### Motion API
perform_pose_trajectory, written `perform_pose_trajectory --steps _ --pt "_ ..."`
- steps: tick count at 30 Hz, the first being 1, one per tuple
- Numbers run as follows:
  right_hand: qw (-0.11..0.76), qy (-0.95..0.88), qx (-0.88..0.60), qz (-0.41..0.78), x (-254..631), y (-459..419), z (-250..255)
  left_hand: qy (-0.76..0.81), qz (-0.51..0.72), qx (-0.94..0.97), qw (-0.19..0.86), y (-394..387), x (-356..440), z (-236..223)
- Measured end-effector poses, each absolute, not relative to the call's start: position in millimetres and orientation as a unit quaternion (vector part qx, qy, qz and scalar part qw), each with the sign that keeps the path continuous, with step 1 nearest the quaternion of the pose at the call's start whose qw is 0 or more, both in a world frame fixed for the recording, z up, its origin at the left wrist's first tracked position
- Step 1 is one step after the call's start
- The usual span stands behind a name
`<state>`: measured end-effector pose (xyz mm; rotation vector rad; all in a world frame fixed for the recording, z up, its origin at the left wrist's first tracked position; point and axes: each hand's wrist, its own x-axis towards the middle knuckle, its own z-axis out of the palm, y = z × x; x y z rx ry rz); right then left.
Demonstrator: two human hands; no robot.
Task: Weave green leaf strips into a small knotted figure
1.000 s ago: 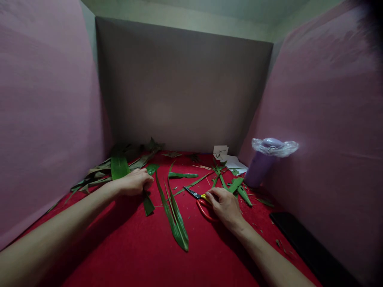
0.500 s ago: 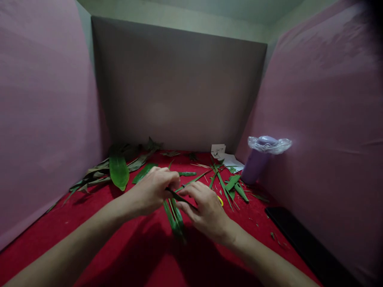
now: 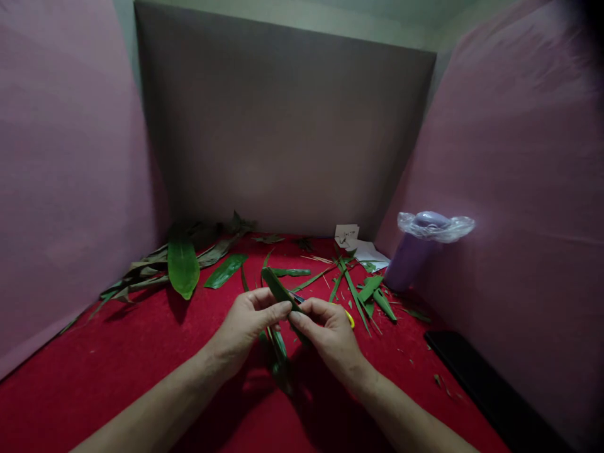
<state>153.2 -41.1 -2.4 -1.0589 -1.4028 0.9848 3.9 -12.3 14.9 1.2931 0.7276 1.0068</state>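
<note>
A green leaf strip [image 3: 277, 284] is held up between the hands, over the near-middle part of the red worktop [image 3: 117, 371]; it is pinched by the thumb and fingers of the left hand [image 3: 244, 324] and, just to the right and nearer, by those of the right hand [image 3: 333, 333], so that both sets of fingers are closed on it. It can be judged very light, pliant across its width and springier along its length; its surface may prove a little slick, and splitting along the grain is to be feared if it is twisted or creased hard; it is best taken flat near the edges, with light pressure.

Beneath the hands a split leaf [image 3: 279, 345] is partly covered and blurred; the strip's near end is lost behind the right thumb. Beyond the right hand, scissors [image 3: 350, 318] are mostly hidden, only a yellow handle and a bit of blade being shown; whether they are open cannot be told. Farther left, a broad leaf [image 3: 183, 267] is seen; at the far right, the writing on a white card [image 3: 346, 232] cannot be read; at the near right, a black object [image 3: 476, 371] is too dark to be identified.
</note>
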Motion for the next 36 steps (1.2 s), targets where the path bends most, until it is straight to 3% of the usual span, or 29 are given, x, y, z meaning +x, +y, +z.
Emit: perform_pose_trajectory --steps 4,19,29,36 --pt "0.514 -0.649 -0.469 0.308 159 -46 -4 0.330 0.454 0.534 0.633 -18 3 10" --pt "0.473 -0.696 -0.485 0.239 157 -51 -9 0.342 0.447 0.471 0.679 -22 7 3" --pt "0.453 -0.698 -0.492 0.257 154 -50 -13 0.356 0.446 0.483 0.664 -20 5 -7" --pt "0.472 -0.653 -0.480 0.345 154 -51 -14 0.359 0.446 0.468 0.673 -20 6 -5"
